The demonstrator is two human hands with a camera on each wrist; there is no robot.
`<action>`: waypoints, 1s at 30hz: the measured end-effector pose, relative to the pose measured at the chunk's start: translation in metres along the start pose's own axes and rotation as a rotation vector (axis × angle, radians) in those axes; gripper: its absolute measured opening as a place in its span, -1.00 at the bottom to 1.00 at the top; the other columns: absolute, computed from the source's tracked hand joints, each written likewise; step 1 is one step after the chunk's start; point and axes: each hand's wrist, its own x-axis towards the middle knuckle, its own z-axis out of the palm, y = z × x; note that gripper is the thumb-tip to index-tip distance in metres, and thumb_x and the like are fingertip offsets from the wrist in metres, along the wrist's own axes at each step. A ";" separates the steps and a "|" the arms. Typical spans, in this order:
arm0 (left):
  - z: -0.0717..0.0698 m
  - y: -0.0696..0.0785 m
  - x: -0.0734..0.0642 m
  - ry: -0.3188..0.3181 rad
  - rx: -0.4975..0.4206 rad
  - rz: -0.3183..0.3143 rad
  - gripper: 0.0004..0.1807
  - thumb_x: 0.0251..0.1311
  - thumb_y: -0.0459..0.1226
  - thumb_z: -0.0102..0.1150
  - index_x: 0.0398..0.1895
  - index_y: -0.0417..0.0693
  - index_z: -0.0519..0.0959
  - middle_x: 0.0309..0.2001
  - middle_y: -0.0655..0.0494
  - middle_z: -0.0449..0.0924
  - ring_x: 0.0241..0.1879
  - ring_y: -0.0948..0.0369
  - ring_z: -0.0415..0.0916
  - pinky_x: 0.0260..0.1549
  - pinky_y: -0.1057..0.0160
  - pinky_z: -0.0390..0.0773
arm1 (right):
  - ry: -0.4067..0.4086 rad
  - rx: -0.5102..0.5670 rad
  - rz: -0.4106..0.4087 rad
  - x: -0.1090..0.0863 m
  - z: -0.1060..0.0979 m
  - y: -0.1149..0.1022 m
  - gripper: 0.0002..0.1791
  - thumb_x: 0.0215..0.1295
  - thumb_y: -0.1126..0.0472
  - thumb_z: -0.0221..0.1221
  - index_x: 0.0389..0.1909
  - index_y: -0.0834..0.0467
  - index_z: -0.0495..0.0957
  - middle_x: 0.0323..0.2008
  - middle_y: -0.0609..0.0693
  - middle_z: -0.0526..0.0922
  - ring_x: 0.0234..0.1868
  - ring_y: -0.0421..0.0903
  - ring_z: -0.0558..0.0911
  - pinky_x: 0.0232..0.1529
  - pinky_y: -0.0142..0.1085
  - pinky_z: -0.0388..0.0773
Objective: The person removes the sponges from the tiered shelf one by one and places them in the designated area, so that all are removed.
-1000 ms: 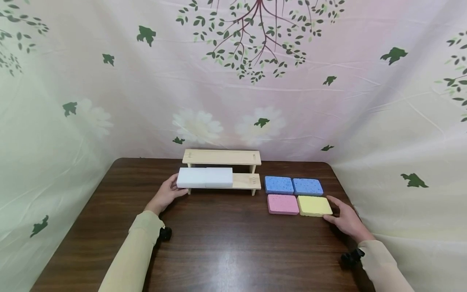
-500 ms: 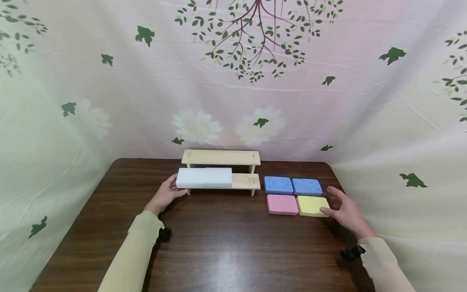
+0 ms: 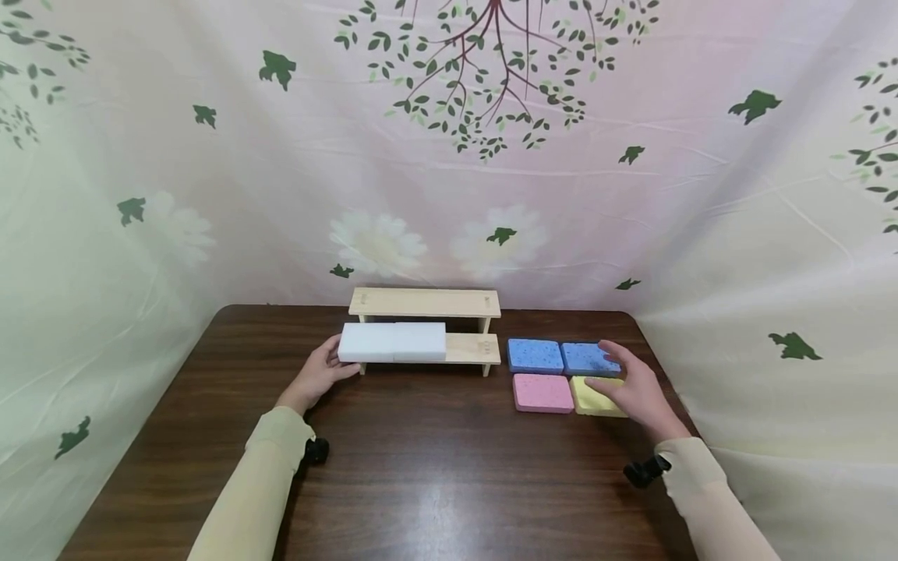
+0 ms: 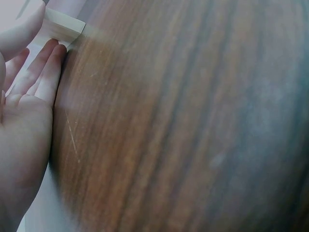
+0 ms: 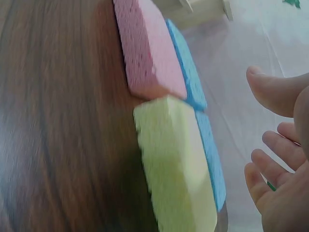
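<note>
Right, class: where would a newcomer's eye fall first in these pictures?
Probably on the two blue sponges, the pink sponge and the yellow sponge, bright on the right of the dark table, near the right hand. Next, the white blocks on the pale stand, beside the left hand.

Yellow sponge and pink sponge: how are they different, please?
The yellow sponge is partly hidden by the right hand in the head view, while the pink sponge shows fully. The pink sponge lies nearer the wooden shelf than the yellow sponge does. Both lie flat on the table, side by side.
</note>
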 end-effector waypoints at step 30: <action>0.000 0.000 -0.001 -0.002 -0.002 0.013 -0.02 0.34 -0.35 0.41 0.69 -0.13 0.03 0.53 -0.25 0.29 0.48 -0.12 0.32 0.26 0.25 0.51 | -0.121 0.106 -0.173 0.034 0.069 -0.085 -0.10 0.27 0.18 0.50 0.57 0.11 0.28 0.49 0.16 0.42 0.47 0.21 0.41 0.37 0.20 0.46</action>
